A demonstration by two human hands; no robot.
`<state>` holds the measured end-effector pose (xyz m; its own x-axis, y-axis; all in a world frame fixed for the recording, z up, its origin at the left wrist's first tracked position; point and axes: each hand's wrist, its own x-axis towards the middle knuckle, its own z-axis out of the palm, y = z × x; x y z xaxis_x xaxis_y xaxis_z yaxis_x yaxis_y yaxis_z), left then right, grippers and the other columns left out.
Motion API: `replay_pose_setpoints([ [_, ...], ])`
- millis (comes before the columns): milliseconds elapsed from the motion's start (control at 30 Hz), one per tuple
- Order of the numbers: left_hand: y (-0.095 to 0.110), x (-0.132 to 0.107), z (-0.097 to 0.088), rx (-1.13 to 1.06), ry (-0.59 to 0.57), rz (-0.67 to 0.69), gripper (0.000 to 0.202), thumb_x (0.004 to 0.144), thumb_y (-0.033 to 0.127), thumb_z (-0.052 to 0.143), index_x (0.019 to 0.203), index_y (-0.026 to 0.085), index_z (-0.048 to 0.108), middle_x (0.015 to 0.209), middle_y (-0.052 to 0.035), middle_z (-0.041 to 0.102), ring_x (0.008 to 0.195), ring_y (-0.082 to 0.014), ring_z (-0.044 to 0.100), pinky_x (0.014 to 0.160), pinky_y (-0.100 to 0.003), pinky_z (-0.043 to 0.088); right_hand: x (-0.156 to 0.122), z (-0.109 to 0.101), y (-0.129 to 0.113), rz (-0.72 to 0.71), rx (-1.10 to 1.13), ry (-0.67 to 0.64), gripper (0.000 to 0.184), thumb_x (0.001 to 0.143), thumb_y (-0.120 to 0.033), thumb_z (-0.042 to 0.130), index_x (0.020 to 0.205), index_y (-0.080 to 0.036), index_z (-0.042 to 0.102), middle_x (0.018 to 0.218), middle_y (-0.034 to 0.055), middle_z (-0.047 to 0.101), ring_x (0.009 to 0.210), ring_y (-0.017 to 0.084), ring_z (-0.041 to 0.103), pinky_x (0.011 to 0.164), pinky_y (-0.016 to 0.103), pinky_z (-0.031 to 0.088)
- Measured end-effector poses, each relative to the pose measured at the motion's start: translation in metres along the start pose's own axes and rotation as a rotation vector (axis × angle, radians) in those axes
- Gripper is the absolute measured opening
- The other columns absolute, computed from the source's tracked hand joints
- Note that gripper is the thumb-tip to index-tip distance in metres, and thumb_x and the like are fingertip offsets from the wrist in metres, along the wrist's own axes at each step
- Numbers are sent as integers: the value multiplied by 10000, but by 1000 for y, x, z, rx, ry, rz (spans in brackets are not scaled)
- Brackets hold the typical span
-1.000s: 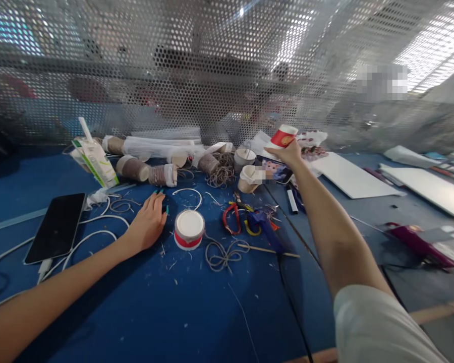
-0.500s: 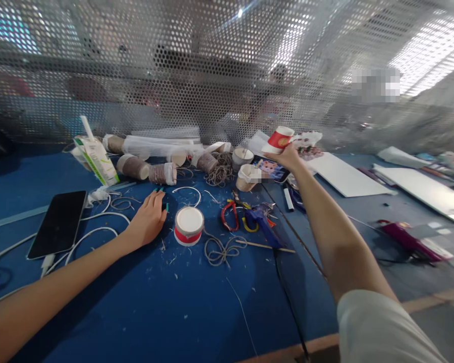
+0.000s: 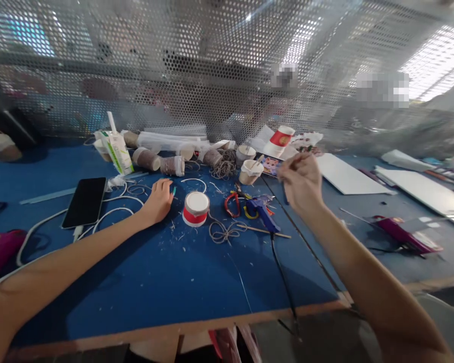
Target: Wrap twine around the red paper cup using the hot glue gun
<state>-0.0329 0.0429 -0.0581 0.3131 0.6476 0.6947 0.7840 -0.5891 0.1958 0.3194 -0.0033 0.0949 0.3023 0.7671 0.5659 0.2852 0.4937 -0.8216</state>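
Note:
My left hand [image 3: 158, 201] rests on the blue tabletop with its fingers loosely spread and holds nothing. To its right stands a paper cup with a red band [image 3: 195, 209], its pale round end facing up. My right hand [image 3: 301, 181] hangs above the table with bent fingers, slightly blurred; whether anything small is in them I cannot tell. Behind it, apart from the fingers, a red and white paper cup [image 3: 281, 140] leans a little. A loop of grey cord [image 3: 224, 232] lies beside the banded cup.
A blue glue gun [image 3: 263, 209] and red-handled pliers [image 3: 232, 204] lie mid-table. Twine-wrapped cups [image 3: 173, 165] line the back near a drink carton [image 3: 118, 154]. A phone [image 3: 85, 201] with a white cable is at left; a white board [image 3: 350, 174] and a purple tool [image 3: 406, 234] at right.
My right hand has let go of the red and white cup and drawn back towards me. The view has shifted; my left hand stays resting on the table.

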Motion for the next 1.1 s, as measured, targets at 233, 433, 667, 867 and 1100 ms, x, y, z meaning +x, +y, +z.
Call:
replay_pose_setpoints([
  [233,14,6,-35,-105,426,16,252,955,203,424,1190,156,501,1153,-183,610,1087,-292,601,993,-559,486,-125,72,-64,492,685,-625,340,669,-104,750,762,-235,449,727,-64,496,630,78,413,577,196,395],
  [433,44,-17,-44,-113,591,494,264,962,334,514,1202,226,484,1021,-108,651,917,-239,647,815,-449,520,-143,98,-49,755,854,-842,354,653,-30,720,756,-227,444,717,-65,477,581,66,382,511,179,378],
  [667,55,-12,-40,-206,510,501,500,975,463,533,1373,210,364,1153,-134,594,1049,-269,634,860,-485,541,-115,90,-47,614,818,-829,280,619,-100,711,718,-227,482,708,-42,394,573,94,338,456,226,326],
  [867,49,5,-18,-500,254,297,998,736,712,756,1452,238,247,1456,-236,406,1337,-397,492,1050,-635,468,-71,67,-46,384,638,-554,428,535,-84,691,672,-244,318,698,-26,347,596,134,314,469,253,303],
  [1100,45,11,-15,-944,-181,-107,932,687,347,884,1382,222,276,1233,-148,583,1121,-293,659,972,-534,558,-70,72,-26,285,482,-575,411,589,-203,722,694,-266,329,687,-29,337,559,137,299,444,287,313],
])
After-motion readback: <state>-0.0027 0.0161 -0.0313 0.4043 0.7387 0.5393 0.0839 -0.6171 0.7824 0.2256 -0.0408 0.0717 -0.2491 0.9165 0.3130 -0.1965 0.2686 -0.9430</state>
